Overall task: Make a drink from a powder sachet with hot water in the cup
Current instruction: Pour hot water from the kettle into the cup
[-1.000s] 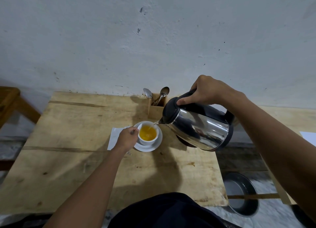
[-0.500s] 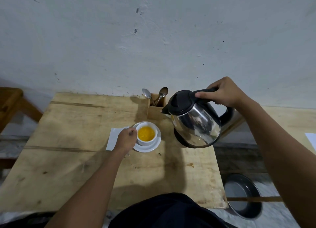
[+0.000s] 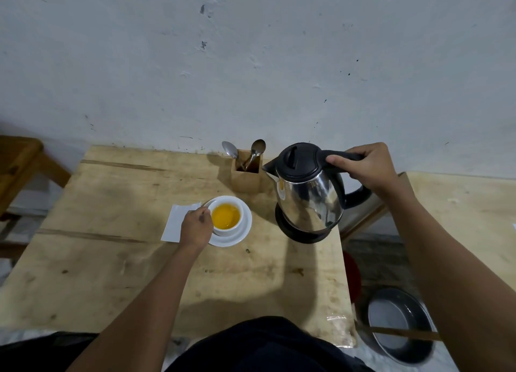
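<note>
- The wooden table [image 3: 117,260] is the biggest thing here, and its right edge lies just below and outward of the right hand's grip; a kettle set down too far that way could tip off toward the metal basin [image 3: 396,332] on the floor.
- The kettle [image 3: 308,201] stands upright under the right hand [image 3: 365,167], whose fingers are closed round the black handle on top. Whether its base is fully seated on the table I cannot tell; letting go early could let it rock and spill hot water.
- The saucer [image 3: 240,234] carries the cup [image 3: 226,218], which sits just right of the left hand [image 3: 195,226]. That hand is closed against the cup's near wall, perhaps on its handle. A nudge could slop the nearly full orange drink.
- The white paper [image 3: 177,221], likely the sachet, lies partly under the left hand and could soak up any spill.
- The spoons [image 3: 258,151] stand in a wooden holder [image 3: 245,179], just left of the kettle's spout; reaching for one risks knocking the hot kettle.
</note>
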